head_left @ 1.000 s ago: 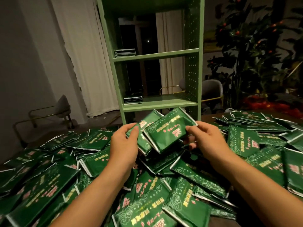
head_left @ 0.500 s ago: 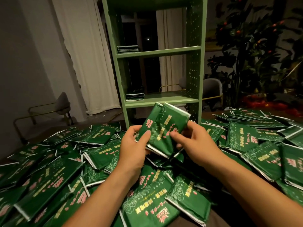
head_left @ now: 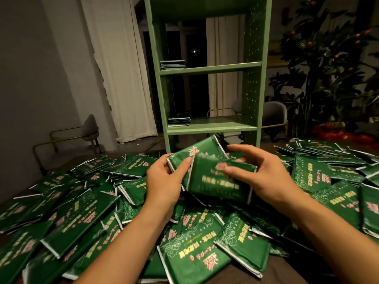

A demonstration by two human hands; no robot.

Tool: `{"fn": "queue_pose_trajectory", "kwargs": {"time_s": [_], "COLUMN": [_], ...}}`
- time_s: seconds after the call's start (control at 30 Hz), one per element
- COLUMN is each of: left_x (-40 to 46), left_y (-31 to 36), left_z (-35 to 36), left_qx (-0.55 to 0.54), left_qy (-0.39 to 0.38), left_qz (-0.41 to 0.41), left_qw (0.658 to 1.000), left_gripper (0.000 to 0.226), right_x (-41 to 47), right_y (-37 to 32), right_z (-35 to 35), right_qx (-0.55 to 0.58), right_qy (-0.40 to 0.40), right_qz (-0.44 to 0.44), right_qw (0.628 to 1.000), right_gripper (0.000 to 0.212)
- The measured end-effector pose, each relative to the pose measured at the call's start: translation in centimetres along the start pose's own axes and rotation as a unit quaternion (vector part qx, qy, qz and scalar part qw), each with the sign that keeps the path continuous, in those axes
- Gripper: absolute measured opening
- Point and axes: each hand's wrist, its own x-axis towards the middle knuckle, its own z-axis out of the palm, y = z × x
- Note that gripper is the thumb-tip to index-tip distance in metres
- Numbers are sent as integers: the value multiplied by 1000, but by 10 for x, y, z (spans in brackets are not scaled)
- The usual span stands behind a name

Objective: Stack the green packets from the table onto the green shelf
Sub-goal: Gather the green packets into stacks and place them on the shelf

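head view: left hand (head_left: 164, 181) and right hand (head_left: 266, 177) hold blurred, seemingly two packets (head_left: 217, 179) before shelf (head_left: 211, 68).

At frame centre the left hand (head_left: 164, 181) and right hand (head_left: 266, 177) grip two overlapping green packets (head_left: 217, 179), blurred, above a heap of loose packets (head_left: 86, 218) covering the counter (head_left: 287, 269). Behind stands the green shelf (head_left: 209, 68), with a small packet stack (head_left: 172, 64) upper and another stack (head_left: 179, 121) lower, both at left.
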Motion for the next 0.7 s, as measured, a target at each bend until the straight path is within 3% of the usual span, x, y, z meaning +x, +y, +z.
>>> {"fn": "queue_pose_trajectory", "kwargs": {"time_s": [0.07, 0.27, 0.37, 0.43, 0.5, 0.6, 0.7], "left_x": [-1, -11, -18, -19, -16, -10, -7], "left_y": [0, 2, 0, -3, -5, -5, -4], "left_z": [2, 7, 9, 10, 9, 6, 5], "left_qx": [-18, -50, -14, 21, 31, 35, 3], "left_qy": [-21, -145, -220, -227, -200, -147, -124], "left_qz": [-19, -55, -31, -6, 8, 15, -11], "left_qw": [999, 987, 975, 974, 979, 988, 992], "left_gripper": [5, 32, 41, 40, 39, 40, 36], "right_x": [-1, 2, 2, 2, 2, 2, 1], "right_y": [2, 7, 9, 9, 10, 10, 10], "right_z": [2, 6, 9, 10, 8, 2, 1], "right_qx": [-53, -63, -58, -59, -67, -51, -32], "right_qy": [13, 102, 144, 153, 130, 16, -49], "right_qz": [-15, -67, -73, -65, -69, -33, -42], "right_qw": [998, 991, 985, 984, 987, 998, 997], "right_gripper": [63, 49, 45, 44, 46, 54, 24]}}
